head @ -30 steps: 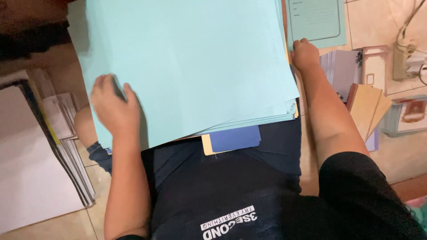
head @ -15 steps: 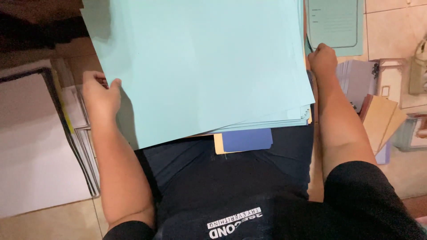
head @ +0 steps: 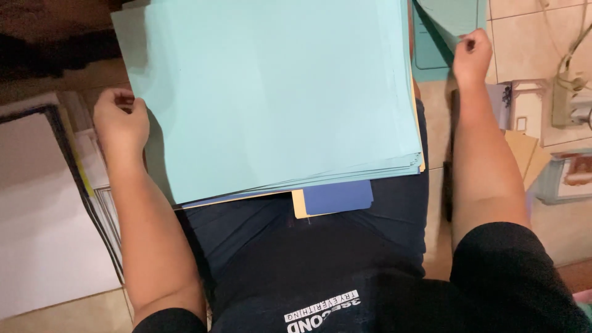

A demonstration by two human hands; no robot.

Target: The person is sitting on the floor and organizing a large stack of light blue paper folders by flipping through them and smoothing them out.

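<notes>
Pinching thin matte teal sheet (head: 453, 18)

Dim warm indoor light, darkest at the upper left corner; edges slightly soft, no glare.

Pale blue paper stack (head: 271, 92) fills the lap; left, piled folders (head: 55, 203) crowd in; right, bare floor tile (head: 524, 43) lies open, power strip (head: 570, 102) beyond.
</notes>
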